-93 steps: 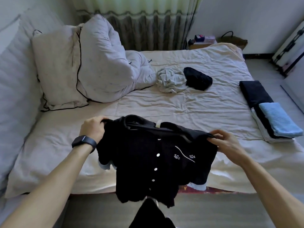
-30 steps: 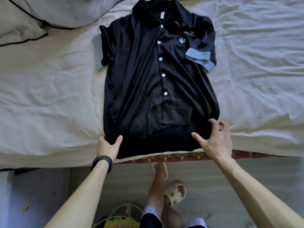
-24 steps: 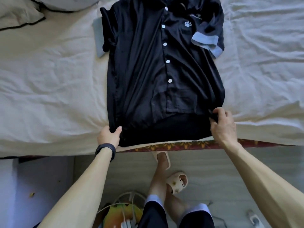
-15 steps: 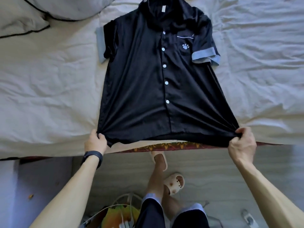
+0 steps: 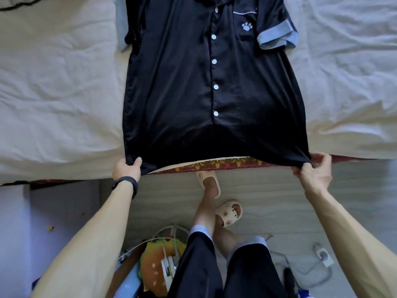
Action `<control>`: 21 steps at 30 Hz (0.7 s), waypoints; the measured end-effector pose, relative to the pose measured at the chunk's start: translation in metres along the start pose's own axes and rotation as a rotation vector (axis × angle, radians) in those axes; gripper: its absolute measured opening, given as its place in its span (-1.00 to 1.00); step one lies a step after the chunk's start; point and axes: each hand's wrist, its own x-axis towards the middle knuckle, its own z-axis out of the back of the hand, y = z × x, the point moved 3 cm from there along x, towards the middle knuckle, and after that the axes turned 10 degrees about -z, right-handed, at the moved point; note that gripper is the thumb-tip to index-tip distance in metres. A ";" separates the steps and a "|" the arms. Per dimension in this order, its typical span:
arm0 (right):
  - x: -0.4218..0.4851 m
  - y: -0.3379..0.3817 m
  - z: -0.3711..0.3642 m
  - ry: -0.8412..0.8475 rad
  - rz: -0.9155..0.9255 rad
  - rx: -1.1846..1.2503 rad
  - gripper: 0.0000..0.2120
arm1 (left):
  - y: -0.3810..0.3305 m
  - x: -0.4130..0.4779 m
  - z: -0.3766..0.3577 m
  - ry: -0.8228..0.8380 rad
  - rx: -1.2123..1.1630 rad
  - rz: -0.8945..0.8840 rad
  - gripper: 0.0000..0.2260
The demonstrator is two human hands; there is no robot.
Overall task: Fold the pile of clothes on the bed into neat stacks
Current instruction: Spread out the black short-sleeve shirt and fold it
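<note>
glossy black button-front shirt [image 5: 182, 82] now stretched flatter on the wrinkled cream bed [image 5: 53, 82], left hand [image 5: 126, 168] and right hand [image 5: 314, 172] fingers pinching hem corners.

No legible text, labels or numbers.

Both arms reach forward, left hand [image 5: 127, 168] and right hand [image 5: 315, 173] pinched closed (wide apart).

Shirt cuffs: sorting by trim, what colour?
Light blue sleeve cuffs, on the black shirt, head view.
</note>
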 end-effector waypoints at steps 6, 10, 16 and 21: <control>-0.003 0.007 0.029 -0.032 -0.050 0.146 -0.56 | 0.018 -0.008 0.026 -0.035 -0.076 -0.012 -0.76; 0.001 0.013 0.029 0.084 -0.113 0.068 -0.66 | 0.025 -0.006 0.028 0.036 0.001 -0.033 -0.75; 0.005 0.016 0.019 0.032 0.026 -0.154 -0.80 | 0.032 -0.005 0.021 0.027 -0.049 -0.034 -0.76; 0.003 0.017 0.013 -0.003 0.073 -0.268 -0.79 | 0.027 -0.019 0.028 -0.049 -0.070 0.041 -0.71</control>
